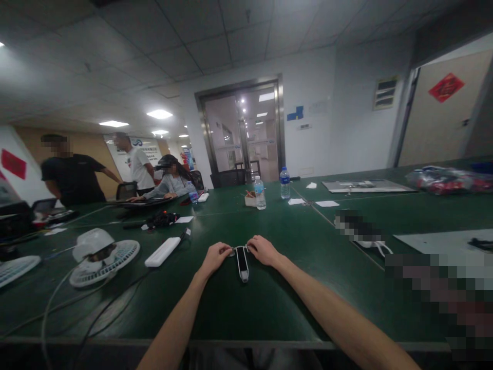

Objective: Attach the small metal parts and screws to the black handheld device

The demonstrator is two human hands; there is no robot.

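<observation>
A narrow device (242, 261) with a black middle and a pale silver rim lies on the green table in front of me, its long side pointing toward me. Thin parts stick out to both sides at its far end. My left hand (216, 256) pinches the left one between thumb and fingers. On the other side, the fingers of my right hand (262, 250) are closed at the right one. What kind of device it is, I cannot make out. Both forearms reach in from the near edge.
To the left are a white power strip (163, 252), a white fan (103, 263) and loose cables. Water bottles (285, 184) and a small box (251, 200) stand farther back. A plastic-wrapped bundle (442, 180) lies far right. Several people are at the far left.
</observation>
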